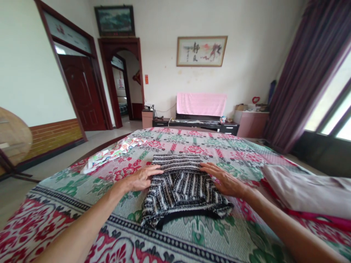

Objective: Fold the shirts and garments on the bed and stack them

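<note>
A black-and-white striped knit sweater (189,188) lies partly folded on the flowered bedspread (197,230), its far part turned over into a flat band. At the left edge of that band rests my left hand (142,177), fingers stretched out and touching the knit. My right hand (223,179) lies along the opposite edge, its fingers extended over the fabric. Neither hand grips the cloth. The sweater's dark inner hem shows along the near side.
Folded pale clothes (309,190) are stacked on red cloth at the right. A white patterned cloth (115,153) lies at the far left of the bed. Beyond stand a low black cabinet (201,125) and a television under a pink cover (201,105).
</note>
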`<state>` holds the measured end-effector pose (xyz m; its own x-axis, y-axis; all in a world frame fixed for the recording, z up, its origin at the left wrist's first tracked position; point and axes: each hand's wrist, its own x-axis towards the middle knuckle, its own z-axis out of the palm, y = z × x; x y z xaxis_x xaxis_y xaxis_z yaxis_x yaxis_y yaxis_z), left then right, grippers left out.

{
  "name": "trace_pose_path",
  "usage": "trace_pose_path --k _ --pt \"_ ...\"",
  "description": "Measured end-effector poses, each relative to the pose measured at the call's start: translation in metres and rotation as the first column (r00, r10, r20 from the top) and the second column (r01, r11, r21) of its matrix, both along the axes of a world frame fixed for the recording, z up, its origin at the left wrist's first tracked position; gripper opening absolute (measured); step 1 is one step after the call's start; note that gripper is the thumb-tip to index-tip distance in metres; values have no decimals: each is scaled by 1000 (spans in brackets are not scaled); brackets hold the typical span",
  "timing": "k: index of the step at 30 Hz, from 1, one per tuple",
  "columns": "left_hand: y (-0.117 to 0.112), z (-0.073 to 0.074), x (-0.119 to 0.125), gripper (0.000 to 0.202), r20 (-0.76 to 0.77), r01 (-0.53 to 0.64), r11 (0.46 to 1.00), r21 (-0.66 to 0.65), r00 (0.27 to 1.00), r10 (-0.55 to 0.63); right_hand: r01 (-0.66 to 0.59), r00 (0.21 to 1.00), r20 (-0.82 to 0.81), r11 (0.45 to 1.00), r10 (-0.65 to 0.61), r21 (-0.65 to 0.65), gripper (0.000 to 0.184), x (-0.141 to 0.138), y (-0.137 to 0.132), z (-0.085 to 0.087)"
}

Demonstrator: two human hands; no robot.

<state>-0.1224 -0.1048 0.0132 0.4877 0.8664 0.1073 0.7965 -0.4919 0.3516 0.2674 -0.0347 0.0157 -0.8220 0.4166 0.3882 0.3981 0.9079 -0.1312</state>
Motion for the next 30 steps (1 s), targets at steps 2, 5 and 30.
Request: trace_pose_path --k 2,5,30 --pt "-3 1 -1 62 24 -2 999 -38 1000 3 -13 1000 8 1000 13 -15 63 -2 -3 0" --pt "-6 -2 3 63 55 4 1000 -31 998 -2 12 1000 18 1000 -12 -20 58 -4 -1 -6" --pt "5 -13 7 28 281 -33 986 161 960 -13 -82 994 61 995 85 -49 39 -20 -21 3"
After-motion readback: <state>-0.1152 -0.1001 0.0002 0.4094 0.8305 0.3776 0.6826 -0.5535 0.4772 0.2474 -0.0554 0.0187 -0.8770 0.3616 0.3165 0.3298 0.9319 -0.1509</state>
